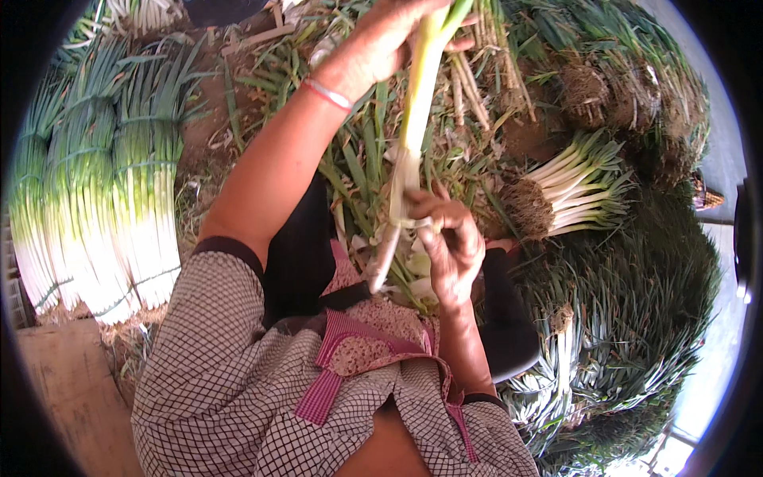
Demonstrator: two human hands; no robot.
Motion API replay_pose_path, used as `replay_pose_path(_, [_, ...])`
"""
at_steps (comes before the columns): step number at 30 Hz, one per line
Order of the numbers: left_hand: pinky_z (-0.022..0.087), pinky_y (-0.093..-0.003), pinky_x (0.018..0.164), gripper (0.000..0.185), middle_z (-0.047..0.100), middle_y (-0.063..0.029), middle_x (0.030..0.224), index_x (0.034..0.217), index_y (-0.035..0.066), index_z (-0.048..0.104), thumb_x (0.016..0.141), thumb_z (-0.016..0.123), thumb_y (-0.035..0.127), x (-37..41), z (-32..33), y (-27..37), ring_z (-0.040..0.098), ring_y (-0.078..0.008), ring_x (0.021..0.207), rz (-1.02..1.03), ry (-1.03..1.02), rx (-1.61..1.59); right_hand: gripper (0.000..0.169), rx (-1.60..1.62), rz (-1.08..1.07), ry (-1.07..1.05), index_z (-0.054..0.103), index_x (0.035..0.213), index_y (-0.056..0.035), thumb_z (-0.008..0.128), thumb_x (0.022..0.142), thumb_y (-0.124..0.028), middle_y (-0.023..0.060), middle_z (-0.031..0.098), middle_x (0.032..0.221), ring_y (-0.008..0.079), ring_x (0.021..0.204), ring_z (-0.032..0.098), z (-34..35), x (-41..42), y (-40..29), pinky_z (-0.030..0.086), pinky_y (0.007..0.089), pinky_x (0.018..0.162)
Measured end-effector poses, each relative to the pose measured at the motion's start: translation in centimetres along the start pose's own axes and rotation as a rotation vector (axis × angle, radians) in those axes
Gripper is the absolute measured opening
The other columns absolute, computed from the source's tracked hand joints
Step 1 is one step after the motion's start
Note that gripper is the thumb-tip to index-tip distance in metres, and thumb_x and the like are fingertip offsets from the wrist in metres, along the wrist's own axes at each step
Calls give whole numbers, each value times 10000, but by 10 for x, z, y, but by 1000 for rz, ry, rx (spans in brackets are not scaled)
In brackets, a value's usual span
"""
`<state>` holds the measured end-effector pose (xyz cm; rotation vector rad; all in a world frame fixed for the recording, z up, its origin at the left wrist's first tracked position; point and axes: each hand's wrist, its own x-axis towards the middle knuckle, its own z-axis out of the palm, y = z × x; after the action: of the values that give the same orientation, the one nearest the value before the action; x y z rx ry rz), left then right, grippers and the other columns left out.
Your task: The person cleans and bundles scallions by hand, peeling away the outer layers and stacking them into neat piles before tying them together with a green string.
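My left hand [387,45], with a pale band at its wrist, grips the green upper part of a large scallion or leek [417,101] at the top centre. The stalk slants down towards my lap, its white lower end blurred. Beside that lower part, my right hand [450,238] has thumb and fingers pinched on a thin pale strip [417,223] that reaches the stalk. Loose green leaves and pale peelings [363,161] lie beneath both hands. A patterned pink apron [363,352] covers my lap.
Tied bundles of long scallions or leeks [89,197] stand at the left, above a wooden board [77,387]. To the right lies a bunch with matted roots [527,208], beside a large green heap [626,286]. More rooted bunches [626,95] are piled at the upper right.
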<state>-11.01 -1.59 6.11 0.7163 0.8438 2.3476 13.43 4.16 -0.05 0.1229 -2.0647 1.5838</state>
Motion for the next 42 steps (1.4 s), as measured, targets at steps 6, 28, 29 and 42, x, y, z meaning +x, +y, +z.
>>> replay_pose_path(6, [437, -197, 429, 288, 570, -79, 831, 1066, 48, 518, 914, 548, 291, 11, -35, 23, 498, -98, 564, 153, 81, -71, 131, -220, 355, -284, 572, 868, -38, 671, 782, -48, 67, 640, 797, 249, 795, 653, -39, -101, -10, 319, 494, 1030])
replay_pose_path(28, [409, -209, 448, 187, 484, 28, 679, 1066, 108, 487, 902, 571, 140, 7, 14, -36, 485, -74, 540, 229, 405, 259, 137, -911, 2, 311, 597, 790, -77, 721, 742, -110, 43, 615, 757, 210, 648, 606, 6, 66, 43, 485, 303, 577])
replay_pose_path(29, [404, -208, 441, 190, 480, 28, 676, 1070, 109, 482, 903, 569, 136, 7, 15, -37, 481, -72, 536, 240, 449, 296, 138, -958, -57, 317, 591, 778, -85, 719, 732, -105, 32, 607, 755, 217, 652, 595, 7, 66, 46, 481, 314, 572])
replay_pose_path(42, [371, -225, 484, 273, 484, 23, 706, 1159, 74, 486, 896, 553, 102, 32, -26, -31, 445, -73, 571, 576, 527, 511, 234, -477, -184, -15, 506, 796, -82, 687, 658, -29, 19, 579, 684, 211, 619, 613, 3, -14, 25, 399, 502, 966])
